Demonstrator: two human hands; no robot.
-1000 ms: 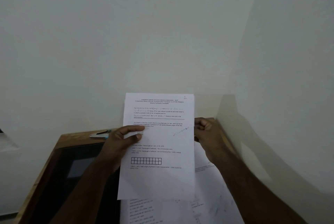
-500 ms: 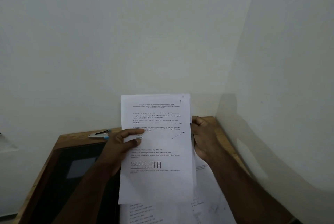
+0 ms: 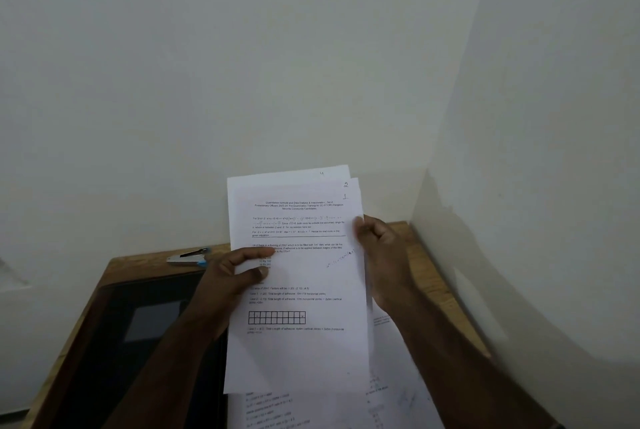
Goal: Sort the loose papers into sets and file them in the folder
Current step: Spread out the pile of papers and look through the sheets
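A set of printed white sheets point(image 3: 304, 352) is held upright above the wooden desk point(image 3: 401, 231). The top page bears a handwritten 1; pages marked 2 and 4 fan out behind its upper edge. My left hand point(image 3: 232, 276) grips the set's left edge with the thumb across the front. My right hand point(image 3: 381, 255) pinches the right edge. More loose printed papers point(image 3: 398, 397) lie flat on the desk under the held set. A dark folder point(image 3: 138, 331) lies on the desk at the left.
A stapler point(image 3: 188, 257) with a blue end rests at the desk's back edge, left of my left hand. Pale walls meet in a corner just behind and right of the desk.
The sheets behind the top page have slid upward and fanned, so the pages marked 2 and 4 now show. Both hands keep their grip on the edges.
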